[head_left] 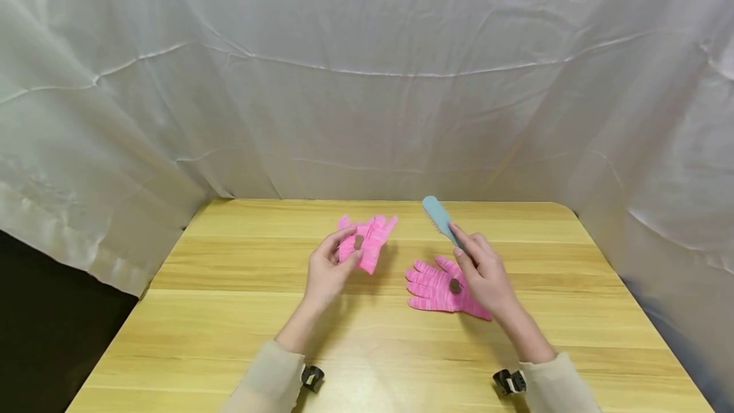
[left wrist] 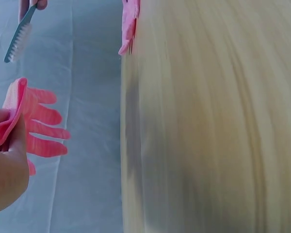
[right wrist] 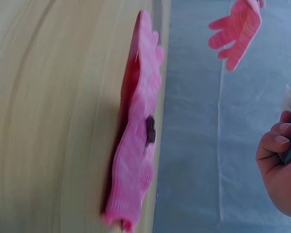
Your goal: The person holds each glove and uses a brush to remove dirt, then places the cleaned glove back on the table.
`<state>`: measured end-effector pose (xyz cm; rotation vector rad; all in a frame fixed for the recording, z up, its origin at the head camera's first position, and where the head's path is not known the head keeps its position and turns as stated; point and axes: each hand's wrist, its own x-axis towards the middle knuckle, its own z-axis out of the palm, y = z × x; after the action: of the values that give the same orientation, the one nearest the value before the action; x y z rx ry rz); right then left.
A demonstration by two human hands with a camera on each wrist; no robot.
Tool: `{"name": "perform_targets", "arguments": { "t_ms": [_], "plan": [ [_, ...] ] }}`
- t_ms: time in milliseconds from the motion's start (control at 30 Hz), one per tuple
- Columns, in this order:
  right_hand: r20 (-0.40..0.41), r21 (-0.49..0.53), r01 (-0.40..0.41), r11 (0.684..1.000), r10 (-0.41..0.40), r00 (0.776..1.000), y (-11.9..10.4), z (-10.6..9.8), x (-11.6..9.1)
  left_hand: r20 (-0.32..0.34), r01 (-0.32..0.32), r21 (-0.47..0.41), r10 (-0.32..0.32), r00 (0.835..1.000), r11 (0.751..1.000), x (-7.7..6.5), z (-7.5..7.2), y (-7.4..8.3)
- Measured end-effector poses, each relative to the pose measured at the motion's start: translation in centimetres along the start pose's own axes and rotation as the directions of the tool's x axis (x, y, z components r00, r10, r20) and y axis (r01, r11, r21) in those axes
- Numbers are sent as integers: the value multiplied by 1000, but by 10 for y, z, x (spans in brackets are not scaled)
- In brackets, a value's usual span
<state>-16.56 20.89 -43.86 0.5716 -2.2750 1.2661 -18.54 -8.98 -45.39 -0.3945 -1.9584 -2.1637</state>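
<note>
My left hand (head_left: 329,269) pinches a pink knit glove (head_left: 375,241) by its cuff, holding it above the table. A brown patch (head_left: 358,242) shows on that glove, and its fingers spread away from my hand in the left wrist view. In my right hand (head_left: 484,273) is a blue-green brush (head_left: 438,214) with pale bristles (left wrist: 22,41), gripped by the handle, its head pointing away from me. Below the right hand a second pink glove (head_left: 432,289) lies on the table, fingers to the left, with a brown lump (head_left: 455,286) on it. The right hand partly covers its cuff in the head view.
The wood-grain table (head_left: 229,311) has its far edge close to a hanging pale grey cloth (head_left: 367,132). Cloth also hangs at both sides. Each wrist carries a small black device (head_left: 312,377) near the sleeve.
</note>
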Motion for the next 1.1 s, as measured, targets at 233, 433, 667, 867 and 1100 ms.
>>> {"name": "perform_targets", "arguments": {
  "t_ms": [233,433,667,867,1100],
  "plan": [
    [29,45,8,999,-9,1000,-8,11,0,-9,-9,-6,9,1000,1000,1,5,-2],
    [3,53,73,996,-73,997,-15,23,1,6,-3,-16,3,1000,1000,4,8,0],
    [15,89,49,995,-50,999,-23,35,0,20,22,-34,-22,1000,999,6,12,-2],
    [42,102,13,995,-17,999,-25,40,1,10,41,-69,-40,999,997,5,16,-2],
    [78,148,-50,988,39,996,-32,46,1,1,33,-44,-33,999,998,-1,19,0]
  ]
}}
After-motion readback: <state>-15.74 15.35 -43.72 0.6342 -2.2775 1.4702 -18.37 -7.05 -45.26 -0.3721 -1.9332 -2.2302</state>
